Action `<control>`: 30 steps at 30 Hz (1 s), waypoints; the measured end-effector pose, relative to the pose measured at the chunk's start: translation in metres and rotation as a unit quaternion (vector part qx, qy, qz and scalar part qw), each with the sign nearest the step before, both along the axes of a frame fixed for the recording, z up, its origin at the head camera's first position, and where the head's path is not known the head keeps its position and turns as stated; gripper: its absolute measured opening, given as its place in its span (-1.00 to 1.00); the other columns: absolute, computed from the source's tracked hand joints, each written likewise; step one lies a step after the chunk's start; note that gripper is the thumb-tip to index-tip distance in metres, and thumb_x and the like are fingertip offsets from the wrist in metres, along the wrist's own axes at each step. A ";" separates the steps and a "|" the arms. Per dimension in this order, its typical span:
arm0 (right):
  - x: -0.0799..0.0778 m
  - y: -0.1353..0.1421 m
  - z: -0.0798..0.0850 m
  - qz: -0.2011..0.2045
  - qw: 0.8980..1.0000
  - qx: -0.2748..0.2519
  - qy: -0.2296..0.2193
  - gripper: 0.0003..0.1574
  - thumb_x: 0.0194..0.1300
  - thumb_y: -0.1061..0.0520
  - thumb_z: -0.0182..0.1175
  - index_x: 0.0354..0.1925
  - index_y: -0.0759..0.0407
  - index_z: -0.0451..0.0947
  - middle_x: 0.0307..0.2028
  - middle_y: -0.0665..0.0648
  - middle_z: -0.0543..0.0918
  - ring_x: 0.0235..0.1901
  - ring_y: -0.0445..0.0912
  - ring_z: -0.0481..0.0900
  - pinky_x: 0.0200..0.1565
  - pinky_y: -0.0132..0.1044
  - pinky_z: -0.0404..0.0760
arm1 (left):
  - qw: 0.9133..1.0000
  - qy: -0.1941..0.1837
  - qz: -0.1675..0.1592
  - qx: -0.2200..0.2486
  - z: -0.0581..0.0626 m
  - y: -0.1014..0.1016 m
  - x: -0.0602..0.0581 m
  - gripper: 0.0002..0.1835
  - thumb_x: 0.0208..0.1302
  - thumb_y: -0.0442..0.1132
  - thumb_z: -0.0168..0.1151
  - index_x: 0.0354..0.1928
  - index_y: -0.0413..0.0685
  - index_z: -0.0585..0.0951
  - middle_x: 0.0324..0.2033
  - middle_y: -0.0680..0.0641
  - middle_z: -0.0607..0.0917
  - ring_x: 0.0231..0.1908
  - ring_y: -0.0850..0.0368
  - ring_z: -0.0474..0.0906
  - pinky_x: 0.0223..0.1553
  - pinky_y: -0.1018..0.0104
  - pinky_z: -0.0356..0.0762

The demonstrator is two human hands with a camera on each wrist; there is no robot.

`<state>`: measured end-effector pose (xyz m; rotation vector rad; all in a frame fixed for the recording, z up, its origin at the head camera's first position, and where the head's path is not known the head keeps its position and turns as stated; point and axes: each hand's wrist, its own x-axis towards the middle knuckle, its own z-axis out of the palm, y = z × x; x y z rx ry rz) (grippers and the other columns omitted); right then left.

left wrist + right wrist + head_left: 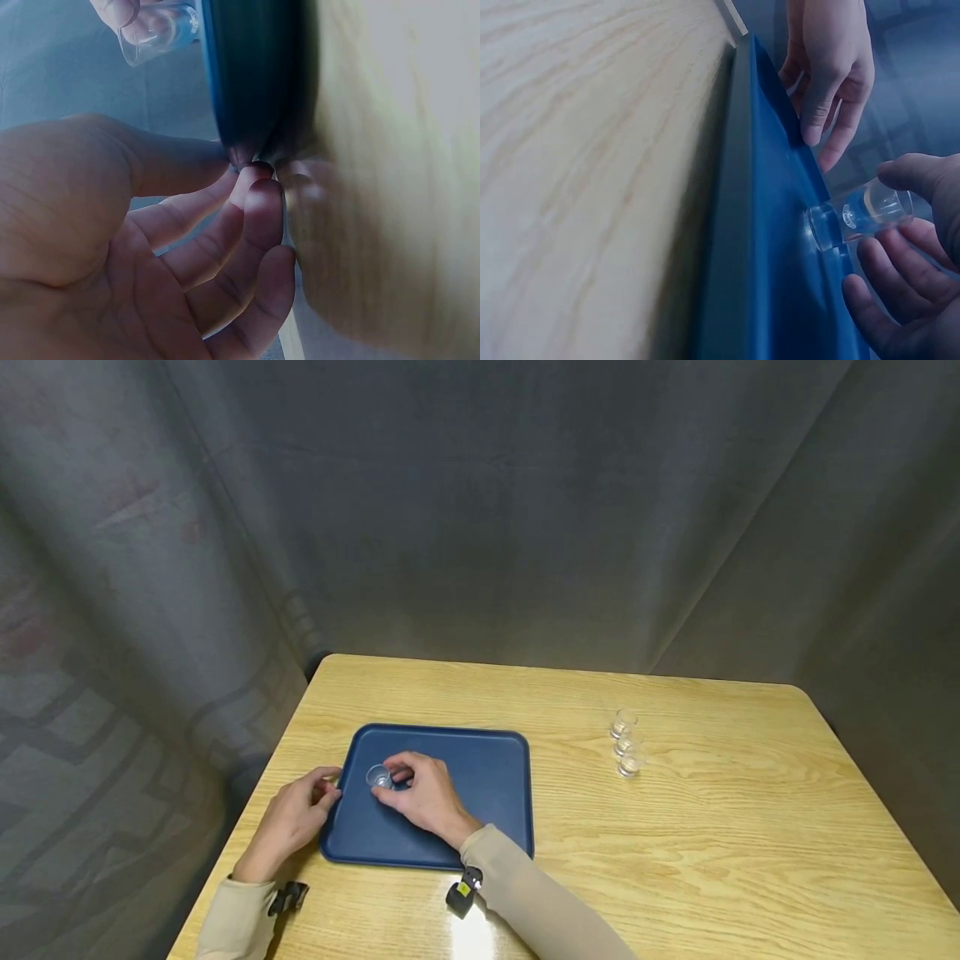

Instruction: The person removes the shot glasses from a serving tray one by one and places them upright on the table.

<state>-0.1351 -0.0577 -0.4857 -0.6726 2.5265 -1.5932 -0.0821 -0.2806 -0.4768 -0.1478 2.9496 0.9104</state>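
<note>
A blue tray [480,777] lies on the table. My left hand [294,814] is at the tray's left rim, and in the left wrist view its thumb [180,165] and fingertips pinch the rim [217,97]. My right hand [429,795] holds a small clear shot glass [378,776] over the tray's left part. Thumb and fingers grip the glass [862,214] from opposite sides in the right wrist view. It stands upright, with its base at the tray's surface; whether it bears fully on the tray I cannot tell.
Three more clear shot glasses [627,745] stand in a row on the wooden table [720,827], right of the tray. A grey curtain [480,527] hangs behind the table and along its sides. The table's left edge runs close to my left forearm.
</note>
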 end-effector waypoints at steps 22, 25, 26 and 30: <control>0.000 0.031 0.009 -0.018 0.999 -0.035 -0.010 -0.53 0.24 0.11 0.56 0.10 0.19 0.75 -0.14 0.14 0.84 -0.14 -0.01 0.80 -0.07 -0.36 0.73 | 1.000 0.014 -0.008 0.003 0.000 0.000 0.001 -0.61 0.52 -0.30 0.24 0.30 -0.26 0.62 -0.14 -0.13 0.78 -0.19 0.03 0.66 -0.15 0.11 0.55; -0.002 0.038 0.009 -0.028 0.999 -0.043 -0.017 -0.54 0.24 0.11 0.56 0.10 0.17 0.75 -0.13 0.12 0.83 -0.13 -0.01 0.80 -0.06 -0.34 0.73 | 1.000 0.014 -0.009 0.001 0.000 -0.001 0.001 -0.61 0.52 -0.30 0.24 0.31 -0.26 0.61 -0.13 -0.12 0.78 -0.19 0.03 0.66 -0.16 0.12 0.55; -0.002 0.041 0.009 -0.032 0.998 -0.044 -0.017 -0.54 0.24 0.11 0.56 0.09 0.16 0.75 -0.13 0.13 0.83 -0.13 -0.01 0.80 -0.06 -0.34 0.72 | 1.000 0.015 -0.009 0.001 0.000 -0.001 0.001 -0.61 0.52 -0.30 0.24 0.31 -0.26 0.61 -0.13 -0.12 0.78 -0.19 0.04 0.66 -0.16 0.12 0.55; -0.003 0.051 0.009 -0.049 0.998 -0.043 -0.022 -0.54 0.23 0.10 0.57 0.09 0.13 0.75 -0.09 0.11 0.83 -0.12 -0.04 0.80 -0.05 -0.35 0.72 | 1.000 0.014 -0.010 0.003 0.000 -0.001 0.002 -0.61 0.52 -0.30 0.23 0.31 -0.26 0.61 -0.14 -0.12 0.78 -0.19 0.04 0.66 -0.16 0.12 0.54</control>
